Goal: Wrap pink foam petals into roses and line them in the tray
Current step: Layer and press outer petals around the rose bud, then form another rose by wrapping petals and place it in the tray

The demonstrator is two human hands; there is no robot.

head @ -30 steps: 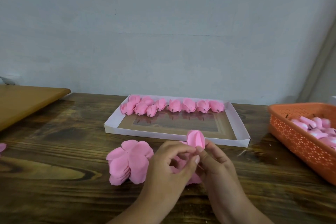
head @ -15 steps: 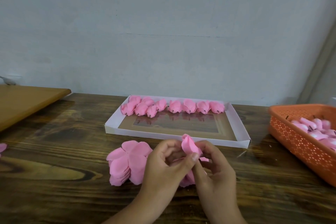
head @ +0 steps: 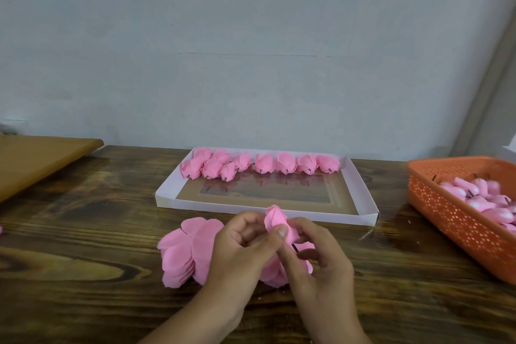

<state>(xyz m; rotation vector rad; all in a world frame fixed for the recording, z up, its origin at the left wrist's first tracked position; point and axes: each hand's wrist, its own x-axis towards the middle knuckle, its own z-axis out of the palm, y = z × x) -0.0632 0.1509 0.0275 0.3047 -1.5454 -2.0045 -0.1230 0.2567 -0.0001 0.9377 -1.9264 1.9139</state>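
Observation:
A half-wrapped pink foam rose stands between my two hands above the table. My left hand pinches its petal with thumb and curled fingers. My right hand grips the rose from the right, fingers curled around its base and dark stem. A stack of flat pink petal sheets lies on the table under and left of my hands. The white cardboard tray sits just beyond, with several finished pink roses lined along its far side.
An orange perforated basket holding several pale pink buds stands at the right. A light wooden board overhangs the dark wooden table at the left. A grey wall rises behind the tray.
The petal that stood upright above my fingers has been folded down around the bud. Both hands have closed in on the rose and shifted slightly lower.

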